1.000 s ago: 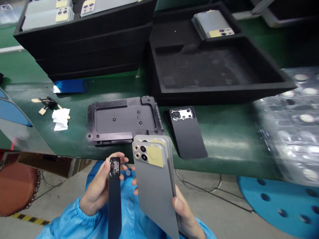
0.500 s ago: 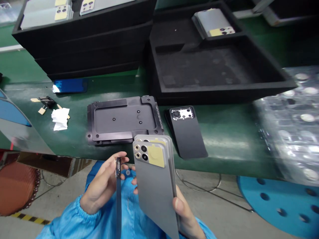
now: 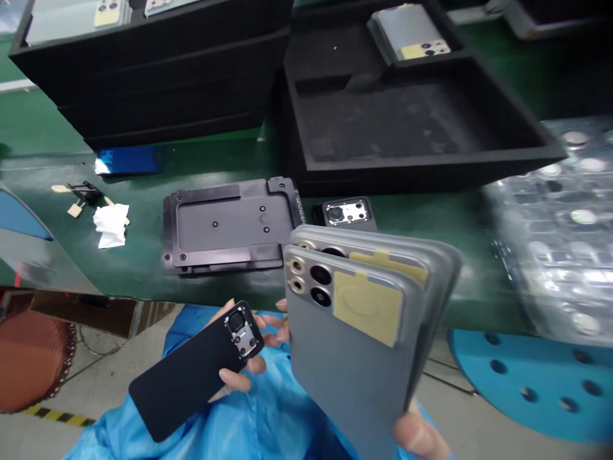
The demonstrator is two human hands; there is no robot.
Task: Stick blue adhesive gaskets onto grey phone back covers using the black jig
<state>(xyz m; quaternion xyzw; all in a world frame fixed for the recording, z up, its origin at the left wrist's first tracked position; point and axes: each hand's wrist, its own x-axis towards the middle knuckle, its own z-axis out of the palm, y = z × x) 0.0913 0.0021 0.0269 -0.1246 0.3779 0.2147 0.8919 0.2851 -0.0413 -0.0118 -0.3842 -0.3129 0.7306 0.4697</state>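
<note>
The left hand (image 3: 251,366) has its grip closed on a black back cover (image 3: 191,377) at the camera end, face up, probably to view it. Right of that grip, the right hand (image 3: 416,437) clamps a fanned stack of grey covers (image 3: 354,358) from below, just short of the desk (image 3: 421,211).

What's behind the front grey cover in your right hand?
More grey covers, fanned out; the next one's yellow sticker shows. The rest is covered, so the count is unclear.

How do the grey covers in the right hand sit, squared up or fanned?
Fanned. Behind the front cover, the edges of more covers show staggered up and right; the right hand holds them at the bottom.
</note>
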